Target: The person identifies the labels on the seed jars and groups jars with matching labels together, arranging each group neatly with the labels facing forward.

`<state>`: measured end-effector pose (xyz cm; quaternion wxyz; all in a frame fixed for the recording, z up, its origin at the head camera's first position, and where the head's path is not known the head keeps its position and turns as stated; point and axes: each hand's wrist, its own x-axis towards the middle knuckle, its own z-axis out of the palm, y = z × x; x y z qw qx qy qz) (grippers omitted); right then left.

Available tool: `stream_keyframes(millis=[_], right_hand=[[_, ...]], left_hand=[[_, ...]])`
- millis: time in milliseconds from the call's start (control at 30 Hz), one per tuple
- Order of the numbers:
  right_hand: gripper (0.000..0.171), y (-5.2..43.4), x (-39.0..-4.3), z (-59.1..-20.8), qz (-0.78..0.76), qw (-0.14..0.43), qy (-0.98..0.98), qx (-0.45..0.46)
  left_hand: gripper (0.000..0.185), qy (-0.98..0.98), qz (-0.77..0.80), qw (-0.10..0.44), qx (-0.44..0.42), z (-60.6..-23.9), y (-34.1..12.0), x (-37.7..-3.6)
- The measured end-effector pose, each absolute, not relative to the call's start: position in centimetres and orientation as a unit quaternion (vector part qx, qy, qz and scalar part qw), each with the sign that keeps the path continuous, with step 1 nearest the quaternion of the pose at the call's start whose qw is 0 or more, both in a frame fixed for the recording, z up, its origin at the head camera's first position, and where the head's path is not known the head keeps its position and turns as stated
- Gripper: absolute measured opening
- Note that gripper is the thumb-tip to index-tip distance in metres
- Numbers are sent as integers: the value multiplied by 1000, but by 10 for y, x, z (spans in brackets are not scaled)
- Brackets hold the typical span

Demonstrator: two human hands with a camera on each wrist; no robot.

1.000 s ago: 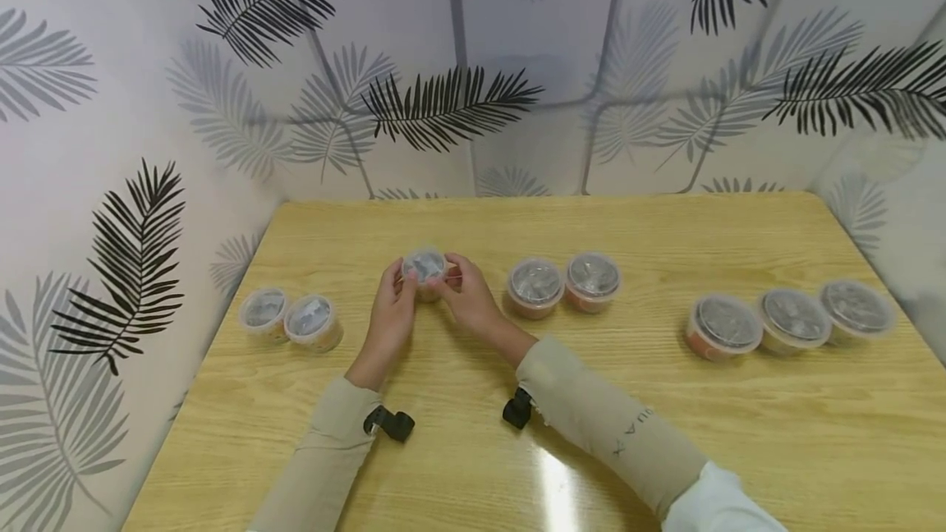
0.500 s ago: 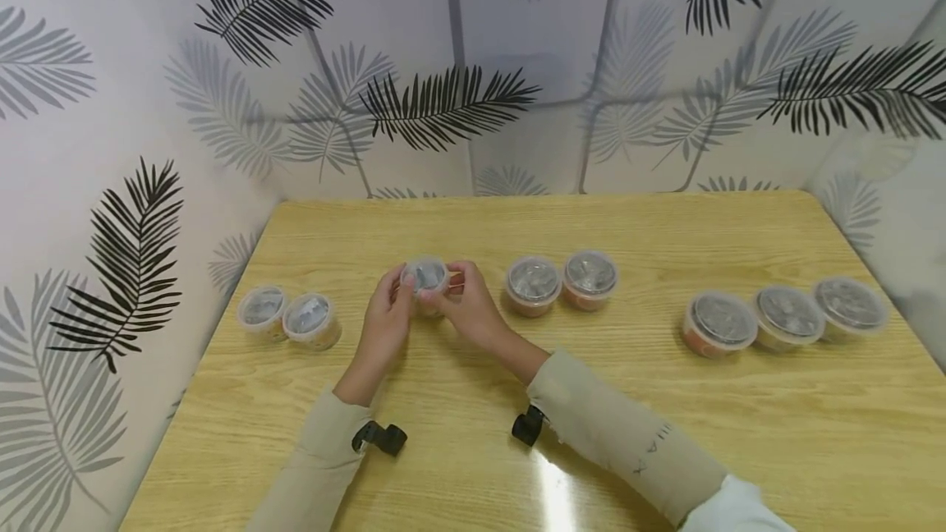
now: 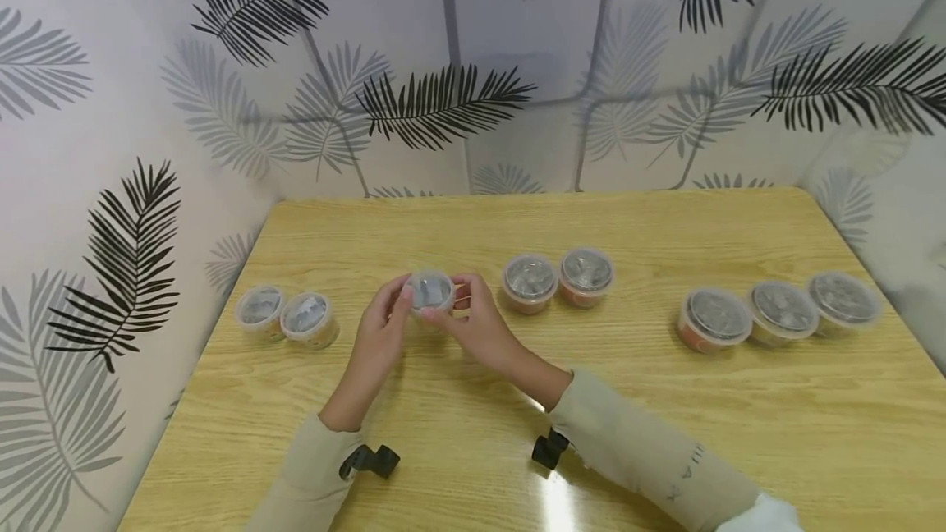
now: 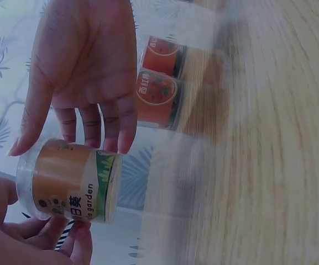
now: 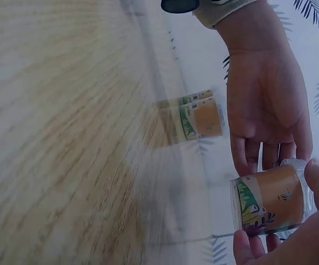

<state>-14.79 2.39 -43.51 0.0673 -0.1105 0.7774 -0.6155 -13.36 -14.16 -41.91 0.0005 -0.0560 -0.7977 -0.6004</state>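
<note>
Both hands hold a small clear lidded cup point(image 3: 430, 292) with a foil-like layer under its lid. My left hand point(image 3: 380, 327) grips its left side, my right hand point(image 3: 488, 331) its right side, with the thumbs up at the lid rim. In the left wrist view the cup point(image 4: 65, 174) shows an orange and green printed label with "garden" on it. The right wrist view shows the cup point(image 5: 275, 199) upright over the table, fingertips of both hands against its wall and base edge.
Two similar cups point(image 3: 306, 317) stand left on the wooden table point(image 3: 458, 433). Another pair with red tomato labels point(image 4: 158, 91) stands right of the hands, and three cups point(image 3: 783, 310) sit in a row at far right. A leaf-patterned wall point(image 3: 517, 48) rises behind.
Both hands have drawn the cup back toward the person, and the forearms have moved back and apart. The other cups stay in place.
</note>
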Motion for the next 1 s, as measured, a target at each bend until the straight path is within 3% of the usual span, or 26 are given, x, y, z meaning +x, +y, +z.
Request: stream_keyframes(millis=[200,433,633,1000], right_hand=[[67,31,-135,-425,-623,81,770,-108],[62,39,-121,-402,-641,106,753,-103],[61,43,-119,-402,-652,112,739,-129],[67,48,-118,-401,-646,90,735,-184]], left_hand=[[48,-790,-607,8,-85,-425,-145,-128],[40,-761,-638,-8,-120,-394,-140,-108],[40,-739,-658,-17,-142,-392,-138,-104],[42,-716,-676,-23,-173,-399,-139,-100]])
